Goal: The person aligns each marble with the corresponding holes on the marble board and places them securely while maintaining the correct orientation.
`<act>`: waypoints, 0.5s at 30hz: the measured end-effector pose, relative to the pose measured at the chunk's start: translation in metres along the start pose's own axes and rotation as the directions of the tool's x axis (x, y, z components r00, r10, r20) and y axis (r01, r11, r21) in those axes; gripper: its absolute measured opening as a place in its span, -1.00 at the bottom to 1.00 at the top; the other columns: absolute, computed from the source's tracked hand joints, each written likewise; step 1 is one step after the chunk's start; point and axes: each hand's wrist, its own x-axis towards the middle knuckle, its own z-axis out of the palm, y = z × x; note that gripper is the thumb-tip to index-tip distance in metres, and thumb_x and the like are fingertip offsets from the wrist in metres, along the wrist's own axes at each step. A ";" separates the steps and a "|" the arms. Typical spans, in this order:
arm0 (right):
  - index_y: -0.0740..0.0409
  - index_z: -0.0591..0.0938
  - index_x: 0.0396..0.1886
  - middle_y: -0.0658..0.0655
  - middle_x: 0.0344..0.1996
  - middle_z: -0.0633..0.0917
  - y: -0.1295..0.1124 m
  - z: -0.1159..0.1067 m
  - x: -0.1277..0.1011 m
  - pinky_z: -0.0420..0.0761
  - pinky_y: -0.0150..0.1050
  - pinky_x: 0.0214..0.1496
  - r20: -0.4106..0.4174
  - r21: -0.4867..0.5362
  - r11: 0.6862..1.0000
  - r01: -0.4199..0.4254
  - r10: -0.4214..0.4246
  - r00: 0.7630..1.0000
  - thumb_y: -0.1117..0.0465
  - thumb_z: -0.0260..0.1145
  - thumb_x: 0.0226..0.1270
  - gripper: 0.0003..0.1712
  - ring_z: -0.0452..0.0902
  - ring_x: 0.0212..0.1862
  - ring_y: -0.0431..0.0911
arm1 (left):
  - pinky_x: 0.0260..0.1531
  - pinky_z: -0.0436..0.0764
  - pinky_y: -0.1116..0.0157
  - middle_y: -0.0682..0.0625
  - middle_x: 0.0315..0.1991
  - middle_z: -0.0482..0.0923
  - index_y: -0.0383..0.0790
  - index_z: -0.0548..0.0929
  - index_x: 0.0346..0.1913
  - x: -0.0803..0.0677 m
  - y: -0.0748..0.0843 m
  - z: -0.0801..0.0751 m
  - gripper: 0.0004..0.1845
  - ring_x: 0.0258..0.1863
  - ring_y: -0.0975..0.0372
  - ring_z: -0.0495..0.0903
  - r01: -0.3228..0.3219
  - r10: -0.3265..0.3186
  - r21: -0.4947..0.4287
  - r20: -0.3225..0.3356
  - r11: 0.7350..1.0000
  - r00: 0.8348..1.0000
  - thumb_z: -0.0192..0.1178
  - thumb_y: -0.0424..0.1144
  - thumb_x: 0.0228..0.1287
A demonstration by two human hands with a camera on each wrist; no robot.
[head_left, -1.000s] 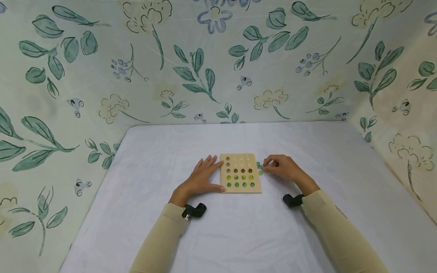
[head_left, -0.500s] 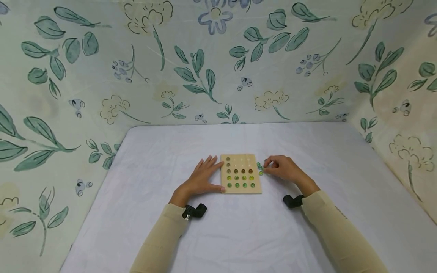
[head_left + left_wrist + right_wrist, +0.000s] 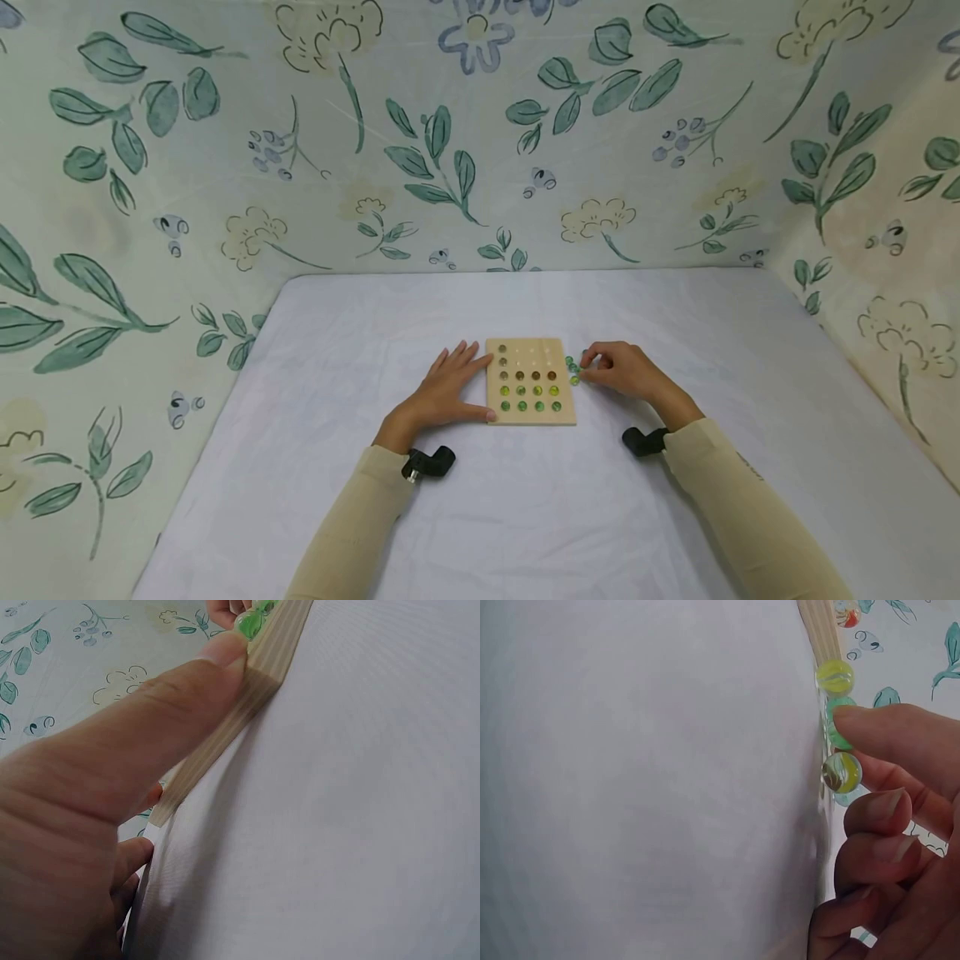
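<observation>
Marbles | right hand pinching one, wrist-view only | left hand flat, steadying board

Pale wooden board, matt, layered edge – glossy glass marbles – smooth white cloth table cover.

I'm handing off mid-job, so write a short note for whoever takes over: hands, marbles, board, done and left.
Left hand: flat, thumb and fingers braced against the wooden board's left edge.
Right hand: fingertips at the loose marbles lying on the white cloth just off the board's right edge; the right wrist view shows a finger touching a green one, with no clear pinch yet.
Done: the two near rows are full, green then yellow; the brown row above them has three marbles on the right; the left column has two more farther up.
Left: the remaining far holes are empty.
</observation>
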 end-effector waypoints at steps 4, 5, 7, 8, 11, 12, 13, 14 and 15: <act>0.04 0.67 -0.22 0.05 -0.55 0.45 0.000 0.000 0.000 0.34 -0.30 -0.49 -0.002 0.002 1.000 -0.002 0.002 1.000 0.13 0.40 0.22 -0.83 0.34 -0.47 -0.08 | 0.47 -0.32 0.12 -0.07 0.54 -0.11 -0.01 0.13 0.51 0.000 0.000 0.000 0.11 0.53 0.11 -0.26 0.004 -0.004 0.005 0.000 1.000 1.000 0.35 0.35 -0.07; 0.04 0.67 -0.22 0.05 -0.55 0.45 0.000 0.000 0.000 0.34 -0.30 -0.49 -0.002 0.004 1.000 -0.005 0.005 1.000 0.13 0.40 0.22 -0.83 0.35 -0.46 -0.08 | 0.47 -0.32 0.12 -0.07 0.54 -0.11 0.00 0.13 0.51 0.000 -0.001 0.000 0.10 0.53 0.11 -0.26 0.005 -0.005 0.006 -0.001 1.000 1.000 0.35 0.36 -0.07; 0.04 0.67 -0.22 0.05 -0.55 0.45 -0.001 -0.001 0.000 0.34 -0.30 -0.48 -0.004 0.005 1.000 -0.008 0.008 1.000 0.13 0.40 0.22 -0.83 0.35 -0.46 -0.08 | 0.47 -0.33 0.12 -0.06 0.54 -0.12 0.01 0.13 0.52 0.000 -0.001 0.001 0.11 0.53 0.12 -0.27 0.007 -0.007 0.006 0.000 1.000 1.000 0.34 0.36 -0.07; 0.04 0.67 -0.21 0.05 -0.54 0.45 -0.001 -0.001 -0.001 0.34 -0.30 -0.48 -0.005 0.007 1.000 -0.009 0.009 1.000 0.13 0.39 0.22 -0.83 0.35 -0.46 -0.08 | 0.47 -0.33 0.12 -0.06 0.54 -0.11 0.01 0.13 0.51 0.000 -0.001 0.001 0.11 0.53 0.12 -0.27 0.006 -0.006 0.005 -0.001 1.000 1.000 0.34 0.37 -0.07; 0.05 0.67 -0.21 0.06 -0.55 0.45 -0.003 -0.001 -0.001 0.34 -0.29 -0.49 -0.011 0.013 1.000 -0.013 0.013 1.000 0.13 0.39 0.22 -0.82 0.35 -0.46 -0.07 | 0.47 -0.33 0.11 -0.07 0.54 -0.10 0.00 0.14 0.51 0.000 -0.001 0.001 0.10 0.53 0.11 -0.26 0.003 -0.003 -0.004 -0.008 1.000 1.000 0.35 0.36 -0.08; 0.05 0.67 -0.21 0.06 -0.55 0.46 -0.004 -0.002 -0.001 0.34 -0.29 -0.49 -0.013 0.014 1.000 -0.016 0.016 1.000 0.13 0.39 0.22 -0.82 0.35 -0.46 -0.07 | 0.47 -0.33 0.11 -0.06 0.54 -0.11 0.00 0.14 0.51 0.000 -0.001 0.001 0.11 0.53 0.11 -0.26 0.003 -0.003 -0.003 -0.008 1.000 1.000 0.34 0.37 -0.07; 0.05 0.67 -0.21 0.06 -0.55 0.46 -0.004 -0.002 -0.002 0.34 -0.29 -0.49 -0.012 0.015 1.000 -0.022 0.022 1.000 0.13 0.39 0.22 -0.82 0.35 -0.47 -0.07 | 0.47 -0.33 0.11 -0.06 0.54 -0.11 0.01 0.14 0.51 0.000 -0.001 0.001 0.11 0.53 0.11 -0.26 0.002 -0.002 -0.001 -0.007 1.000 1.000 0.34 0.37 -0.07; 0.05 0.67 -0.20 0.06 -0.56 0.46 -0.005 -0.002 -0.002 0.34 -0.29 -0.49 -0.011 0.015 0.999 -0.029 0.029 1.000 0.12 0.39 0.22 -0.81 0.35 -0.47 -0.07 | 0.47 -0.33 0.12 -0.06 0.54 -0.11 0.01 0.13 0.51 0.000 -0.002 0.002 0.11 0.53 0.11 -0.26 0.003 -0.003 -0.003 -0.005 1.000 1.000 0.33 0.37 -0.07; 0.06 0.67 -0.20 0.06 -0.56 0.46 -0.006 -0.003 -0.002 0.34 -0.29 -0.49 -0.009 0.015 0.999 -0.037 0.037 0.999 0.12 0.39 0.22 -0.81 0.35 -0.47 -0.07 | 0.47 -0.33 0.12 -0.05 0.54 -0.12 0.01 0.13 0.51 0.000 -0.002 0.002 0.11 0.53 0.11 -0.26 0.005 -0.005 -0.001 -0.002 1.000 1.000 0.33 0.37 -0.07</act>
